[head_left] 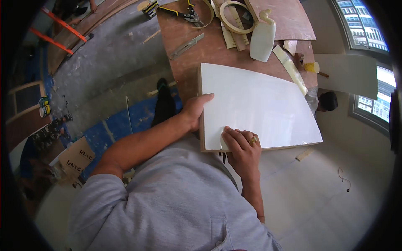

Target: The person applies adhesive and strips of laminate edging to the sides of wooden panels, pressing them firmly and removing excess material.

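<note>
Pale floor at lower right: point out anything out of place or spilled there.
A short, light-coloured strip and a thin, looped cord with a dark end lie loose on the pale floor. They look stray, away from the worktop. No spill shows.

A flat white four-sided panel (259, 108) overlaps, in view, the near end of a brown wooden tabletop (211, 50). Beyond the panel, a slim grey metal knife (187, 46) lies left of a white plastic bottle (263, 43), with yellow-and-black-handled metal snips (192, 16) behind the knife.
</note>
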Demonstrator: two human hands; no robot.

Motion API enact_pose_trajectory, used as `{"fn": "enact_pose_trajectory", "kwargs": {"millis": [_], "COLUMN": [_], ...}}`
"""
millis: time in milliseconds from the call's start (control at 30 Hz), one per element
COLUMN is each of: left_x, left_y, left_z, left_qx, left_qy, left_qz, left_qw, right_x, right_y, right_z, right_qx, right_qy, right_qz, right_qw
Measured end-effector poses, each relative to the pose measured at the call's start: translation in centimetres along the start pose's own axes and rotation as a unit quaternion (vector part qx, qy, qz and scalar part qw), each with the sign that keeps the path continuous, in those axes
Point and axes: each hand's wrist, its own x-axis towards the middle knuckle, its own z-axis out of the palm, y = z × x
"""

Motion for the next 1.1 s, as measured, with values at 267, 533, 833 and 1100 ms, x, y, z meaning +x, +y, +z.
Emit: {"fn": "enact_pose_trajectory", "kwargs": {"millis": [267, 533, 833, 1100], "left_x": [-2.7, -1.1, 1.1, 3.5], "left_y": [2.8, 5.9, 10.1, 10.2], "left_z": [1.9, -1.2, -6.1, -9.2], "left_qx": [-0.007, 0.161, 0.183, 0.24], "left_qy": [-0.086, -0.027, -0.042, 0.002], "left_qz": [0.0, 0.003, -0.049, -0.035], "left_qw": [0.996, 0.987, 0.981, 0.97], "right_x": [-1.2, -2.0, -1.6, -1.8], "right_y": [-0.3, -0.8, -1.1, -0.9], "right_z": [-0.4, 4.4, 14.2, 20.6], "right_qx": [-0.01, -0.01, -0.01, -0.014], "right_qy": [0.04, 0.076, 0.123, 0.109], "right_qz": [0.023, 0.042, 0.064, 0.104], "right_qw": [0.999, 0.996, 0.99, 0.988]}}
